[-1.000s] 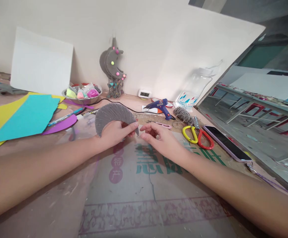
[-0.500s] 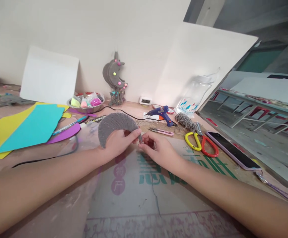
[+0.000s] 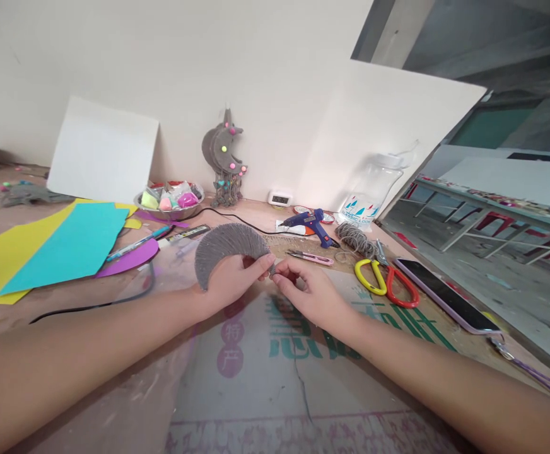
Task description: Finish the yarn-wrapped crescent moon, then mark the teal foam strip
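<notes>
A crescent moon wrapped in grey yarn (image 3: 225, 243) is held above the cardboard by my left hand (image 3: 230, 277), thumb on top near its right tip. My right hand (image 3: 306, 287) pinches at that same tip with thumb and forefinger, pressing on the yarn there. A thin strand of yarn (image 3: 302, 388) trails down over the printed cardboard (image 3: 256, 403) below my hands. Just behind the right hand lie pink-handled thread snips (image 3: 310, 256), and a blue glue gun (image 3: 310, 224) rests farther back.
Right of my hands are a ball of grey yarn (image 3: 355, 238), yellow-and-red-handled scissors (image 3: 402, 287) and a phone (image 3: 445, 295). A clear bottle (image 3: 374, 186) stands behind them. A decorated moon hanging (image 3: 225, 151) is against the wall; a metal bowl (image 3: 168, 211) and coloured sheets (image 3: 67, 246) are left.
The whole view has shifted slightly, so everything sits a little lower and farther right. Both hands keep their grip at the crescent's right tip.
</notes>
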`<state>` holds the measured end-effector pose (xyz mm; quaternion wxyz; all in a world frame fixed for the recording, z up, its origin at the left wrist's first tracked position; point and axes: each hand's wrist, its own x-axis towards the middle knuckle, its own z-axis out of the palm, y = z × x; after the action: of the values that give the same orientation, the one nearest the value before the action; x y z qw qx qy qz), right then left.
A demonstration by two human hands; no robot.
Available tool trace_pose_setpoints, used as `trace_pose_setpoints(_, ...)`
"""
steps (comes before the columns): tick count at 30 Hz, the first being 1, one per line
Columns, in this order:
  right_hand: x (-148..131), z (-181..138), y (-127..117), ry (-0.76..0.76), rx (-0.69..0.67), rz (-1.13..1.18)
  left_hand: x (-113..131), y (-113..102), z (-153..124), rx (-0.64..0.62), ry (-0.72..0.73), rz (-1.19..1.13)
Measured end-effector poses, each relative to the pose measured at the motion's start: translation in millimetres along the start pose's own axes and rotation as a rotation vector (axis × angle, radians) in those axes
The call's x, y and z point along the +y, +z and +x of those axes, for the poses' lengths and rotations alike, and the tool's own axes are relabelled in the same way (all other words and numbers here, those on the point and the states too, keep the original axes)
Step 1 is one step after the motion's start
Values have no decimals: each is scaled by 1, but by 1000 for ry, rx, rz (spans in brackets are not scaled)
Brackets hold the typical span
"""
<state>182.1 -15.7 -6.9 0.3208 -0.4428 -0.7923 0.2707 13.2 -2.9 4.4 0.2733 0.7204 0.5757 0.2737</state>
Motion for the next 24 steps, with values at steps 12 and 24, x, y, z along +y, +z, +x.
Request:
trace_pose_setpoints(12,11,1,-8,126,60,369,-4,-5,5,22,-43,-50)
trace_pose_setpoints(24,13,4,-7,127,-2,219,-3,-2,2,-6,-32,-9)
